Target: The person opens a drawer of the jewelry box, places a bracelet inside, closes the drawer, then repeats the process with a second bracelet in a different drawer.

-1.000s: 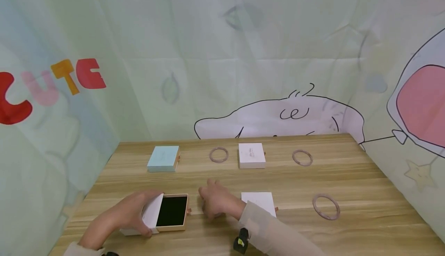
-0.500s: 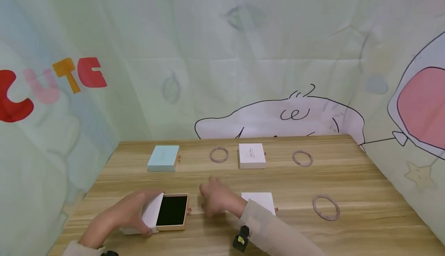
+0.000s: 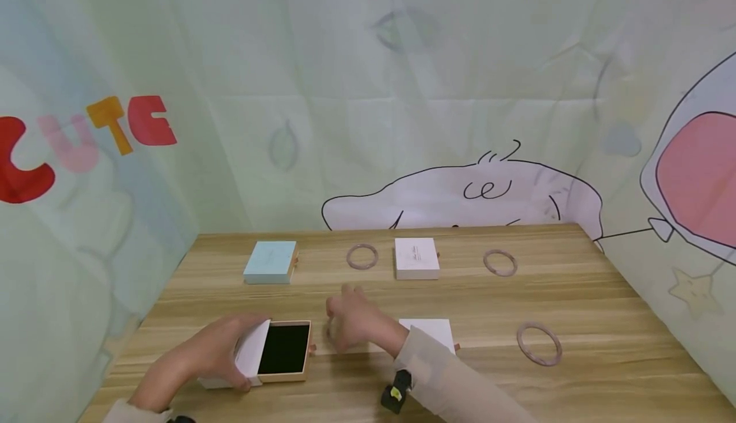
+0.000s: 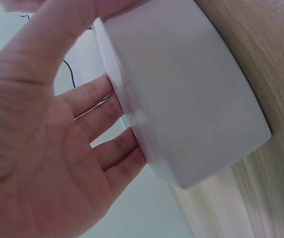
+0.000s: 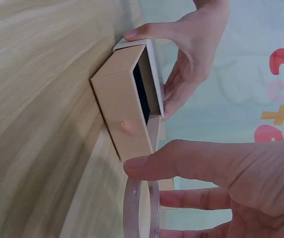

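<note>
- Closed white square box (image 3: 431,330) part-covered by beige sleeve (image 3: 460,378).
- Peach-drawered white box (image 3: 253,354) gripped by left hand (image 3: 218,349).
- Lilac ring (image 5: 132,208) pinched by right hand (image 3: 358,324); shown clearly from right wrist only.

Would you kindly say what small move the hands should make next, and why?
Probably carry the bangle in the right hand leftward over the drawer: it stands partly out of its cover, which the left hand holds, and nothing shows on its dark lining.

"cute" on the backdrop (image 3: 345,78)
</note>
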The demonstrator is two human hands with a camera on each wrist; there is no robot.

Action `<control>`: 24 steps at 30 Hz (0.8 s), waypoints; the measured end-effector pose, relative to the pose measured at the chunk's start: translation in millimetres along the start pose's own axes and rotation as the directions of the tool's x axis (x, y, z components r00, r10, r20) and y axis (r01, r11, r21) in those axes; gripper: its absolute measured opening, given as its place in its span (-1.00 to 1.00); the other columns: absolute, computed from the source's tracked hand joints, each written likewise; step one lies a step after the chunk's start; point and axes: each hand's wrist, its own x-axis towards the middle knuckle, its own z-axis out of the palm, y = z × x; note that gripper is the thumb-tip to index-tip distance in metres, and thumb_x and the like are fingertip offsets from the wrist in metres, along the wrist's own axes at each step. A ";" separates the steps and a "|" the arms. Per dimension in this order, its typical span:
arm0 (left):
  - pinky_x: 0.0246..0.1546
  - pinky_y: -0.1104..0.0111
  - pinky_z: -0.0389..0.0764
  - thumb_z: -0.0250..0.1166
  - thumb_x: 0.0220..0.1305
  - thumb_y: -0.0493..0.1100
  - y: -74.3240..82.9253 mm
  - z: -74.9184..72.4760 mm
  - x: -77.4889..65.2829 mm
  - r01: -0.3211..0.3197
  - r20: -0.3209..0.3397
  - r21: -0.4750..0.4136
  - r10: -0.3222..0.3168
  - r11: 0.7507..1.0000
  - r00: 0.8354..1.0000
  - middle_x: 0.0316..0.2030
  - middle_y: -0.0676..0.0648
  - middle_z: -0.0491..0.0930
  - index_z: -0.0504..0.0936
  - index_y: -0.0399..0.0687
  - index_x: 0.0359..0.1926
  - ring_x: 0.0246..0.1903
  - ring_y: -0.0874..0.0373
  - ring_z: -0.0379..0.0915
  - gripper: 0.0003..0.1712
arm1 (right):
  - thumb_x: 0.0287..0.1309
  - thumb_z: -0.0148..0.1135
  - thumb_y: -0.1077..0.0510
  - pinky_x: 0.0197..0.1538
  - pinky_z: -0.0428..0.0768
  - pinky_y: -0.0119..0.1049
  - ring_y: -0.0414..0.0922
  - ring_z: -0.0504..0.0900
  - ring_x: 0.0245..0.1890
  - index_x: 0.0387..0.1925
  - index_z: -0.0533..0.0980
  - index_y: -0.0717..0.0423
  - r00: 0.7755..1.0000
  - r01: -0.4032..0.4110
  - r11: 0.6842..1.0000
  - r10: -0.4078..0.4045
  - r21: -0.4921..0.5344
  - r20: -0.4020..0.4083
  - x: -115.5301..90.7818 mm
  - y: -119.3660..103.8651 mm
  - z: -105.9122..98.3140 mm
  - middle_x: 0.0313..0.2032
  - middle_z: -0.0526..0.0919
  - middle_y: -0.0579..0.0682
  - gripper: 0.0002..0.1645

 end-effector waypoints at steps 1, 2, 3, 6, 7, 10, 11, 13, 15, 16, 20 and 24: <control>-0.09 0.13 0.51 0.76 -0.55 0.05 -0.2 0.1 0.2 -0.003 0.002 -0.003 0.003 1.000 1.000 0.11 -0.22 0.54 0.48 -0.37 0.23 -0.02 -0.08 0.45 0.21 | -0.38 0.58 0.23 -0.37 0.41 -0.31 -0.10 0.34 -0.23 -0.27 0.62 0.03 1.000 0.012 1.000 -0.012 -0.002 -0.007 0.2 0.3 -0.7 -0.20 0.48 -0.02 -0.53; -0.10 0.14 0.51 0.76 -0.55 0.05 -0.1 0.2 0.3 -0.003 0.004 -0.008 0.003 1.000 1.000 0.11 -0.21 0.54 0.48 -0.37 0.23 -0.02 -0.07 0.45 0.22 | -0.39 0.60 0.21 -0.36 0.41 -0.32 -0.10 0.34 -0.23 -0.26 0.63 0.04 1.000 0.025 1.000 -0.025 -0.003 -0.014 0.3 0.3 -1.7 -0.20 0.49 -0.03 -0.52; -0.11 0.16 0.51 0.76 -0.55 0.04 -0.2 0.2 0.4 -0.003 0.005 -0.011 0.003 1.000 1.000 0.10 -0.21 0.54 0.48 -0.37 0.23 -0.03 -0.05 0.45 0.21 | -0.39 0.61 0.21 -0.36 0.40 -0.33 -0.11 0.34 -0.23 -0.26 0.64 0.05 0.999 0.038 0.999 -0.038 -0.002 -0.020 0.4 0.2 -2.4 -0.21 0.50 -0.03 -0.52; -0.14 0.20 0.51 0.76 -0.55 0.03 -0.1 0.6 0.3 -0.004 0.007 -0.015 0.004 1.000 1.000 0.09 -0.19 0.55 0.48 -0.37 0.23 -0.07 -0.01 0.44 0.21 | -0.36 0.61 0.17 -0.35 0.40 -0.34 -0.12 0.35 -0.24 -0.24 0.66 0.08 0.997 0.071 0.997 -0.071 -0.010 -0.032 -0.2 -1.0 -4.5 -0.22 0.52 -0.05 -0.52; -0.15 0.21 0.51 0.76 -0.55 0.03 -0.1 0.7 0.3 -0.005 0.006 -0.014 0.005 1.000 1.000 0.09 -0.19 0.55 0.48 -0.37 0.23 -0.07 -0.01 0.44 0.20 | -0.35 0.61 0.16 -0.34 0.40 -0.34 -0.12 0.35 -0.23 -0.23 0.66 0.09 0.997 0.075 0.997 -0.075 -0.005 -0.031 -0.5 -1.6 -5.0 -0.22 0.52 -0.06 -0.52; -0.15 0.21 0.51 0.76 -0.55 0.04 -0.2 0.8 0.3 -0.011 0.002 -0.009 0.011 1.000 1.000 0.08 -0.20 0.56 0.49 -0.37 0.22 -0.07 -0.01 0.45 0.20 | -0.32 0.61 0.14 -0.31 0.40 -0.35 -0.13 0.36 -0.22 -0.22 0.67 0.08 0.997 0.079 0.997 -0.078 0.004 -0.027 -1.1 -3.7 -6.4 -0.22 0.53 -0.08 -0.53; -0.15 0.20 0.51 0.76 -0.55 0.04 -0.1 0.8 0.3 -0.012 0.002 -0.010 0.012 1.000 1.000 0.08 -0.20 0.56 0.49 -0.37 0.22 -0.07 -0.02 0.45 0.20 | -0.31 0.61 0.14 -0.30 0.40 -0.35 -0.13 0.37 -0.21 -0.22 0.67 0.08 0.997 0.078 0.997 -0.078 0.007 -0.026 -1.0 -4.4 -6.6 -0.22 0.53 -0.09 -0.53; -0.13 0.19 0.52 0.76 -0.54 0.05 0.0 0.6 0.2 -0.014 0.001 -0.009 0.015 1.000 1.000 0.09 -0.20 0.56 0.49 -0.37 0.22 -0.05 -0.04 0.45 0.20 | -0.31 0.62 0.12 -0.27 0.39 -0.36 -0.14 0.38 -0.20 -0.22 0.67 0.07 0.996 0.082 0.997 -0.081 0.006 -0.027 -0.7 -5.7 -6.7 -0.21 0.55 -0.10 -0.53; -0.12 0.18 0.52 0.76 -0.54 0.06 0.0 0.5 0.1 -0.015 0.000 -0.008 0.015 1.000 1.000 0.09 -0.21 0.56 0.49 -0.37 0.22 -0.03 -0.06 0.45 0.21 | -0.31 0.65 0.10 -0.25 0.38 -0.36 -0.15 0.39 -0.19 -0.21 0.68 0.06 0.995 0.091 0.996 -0.091 0.000 -0.032 -0.2 -6.7 -6.7 -0.21 0.56 -0.11 -0.51; -0.12 0.19 0.52 0.76 -0.54 0.06 0.2 0.4 -0.1 -0.014 0.001 -0.010 0.014 1.000 1.000 0.09 -0.21 0.55 0.49 -0.37 0.22 -0.03 -0.06 0.45 0.21 | -0.31 0.66 0.09 -0.24 0.39 -0.36 -0.15 0.39 -0.19 -0.20 0.68 0.07 0.995 0.094 0.996 -0.094 0.001 -0.034 0.1 -7.2 -6.6 -0.20 0.56 -0.10 -0.50; -0.12 0.19 0.51 0.76 -0.55 0.06 1.0 0.3 -0.2 -0.009 -0.003 -0.010 0.009 1.000 1.000 0.09 -0.20 0.56 0.49 -0.37 0.22 -0.04 -0.04 0.45 0.21 | -0.30 0.68 0.08 -0.21 0.40 -0.36 -0.13 0.42 -0.18 -0.16 0.69 0.09 0.993 0.110 0.994 -0.110 0.009 -0.045 0.8 -9.2 -6.0 -0.20 0.57 -0.08 -0.46; -0.14 0.20 0.50 0.75 -0.55 0.05 1.9 0.3 -0.3 -0.006 -0.007 -0.009 0.006 1.000 1.000 0.08 -0.19 0.56 0.48 -0.37 0.23 -0.06 -0.01 0.45 0.20 | -0.28 0.67 0.06 -0.22 0.41 -0.37 -0.12 0.42 -0.17 -0.16 0.69 0.11 0.991 0.121 0.992 -0.120 0.023 -0.052 2.4 -11.4 -5.3 -0.20 0.57 -0.07 -0.46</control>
